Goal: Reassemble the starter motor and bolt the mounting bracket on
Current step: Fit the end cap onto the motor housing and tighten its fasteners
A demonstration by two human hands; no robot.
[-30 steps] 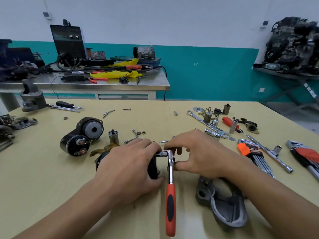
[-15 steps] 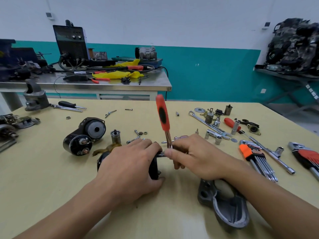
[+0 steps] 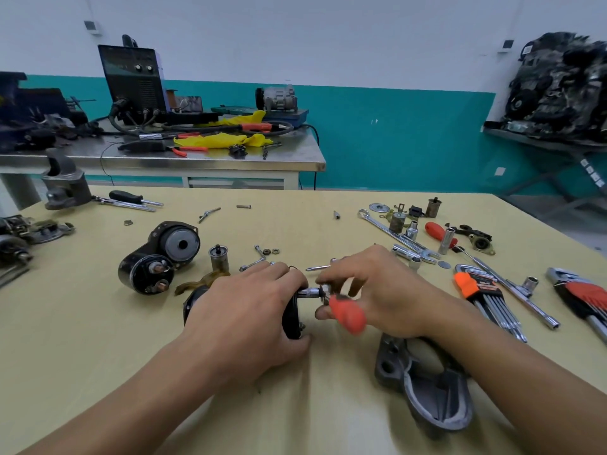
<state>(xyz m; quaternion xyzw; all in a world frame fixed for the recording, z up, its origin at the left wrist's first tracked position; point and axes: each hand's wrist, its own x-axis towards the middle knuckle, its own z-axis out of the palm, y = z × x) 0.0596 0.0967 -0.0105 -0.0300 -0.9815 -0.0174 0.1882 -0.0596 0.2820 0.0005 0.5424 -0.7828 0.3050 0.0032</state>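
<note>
My left hand (image 3: 244, 318) grips the black starter motor body (image 3: 291, 318), which lies on its side on the yellow table (image 3: 82, 339); most of the body is hidden under the hand. A socket (image 3: 310, 292) sits on a bolt at the motor's right end. My right hand (image 3: 377, 290) holds the head of the red-handled ratchet (image 3: 346, 312), whose blurred handle points toward me. The grey cast mounting bracket (image 3: 427, 385) lies on the table just under my right forearm.
A solenoid and gear housing (image 3: 157, 257) lies left of the motor, with a small cylinder (image 3: 219, 257) and loose nuts and bolts (image 3: 262, 251) behind my hands. Wrenches, sockets and hex key sets (image 3: 486, 297) cover the right side. A steel bench (image 3: 197, 159) stands behind.
The ratchet handle swung from pointing toward me, up and away over the socket, and back round toward me. My left hand kept its grip on the motor body.
</note>
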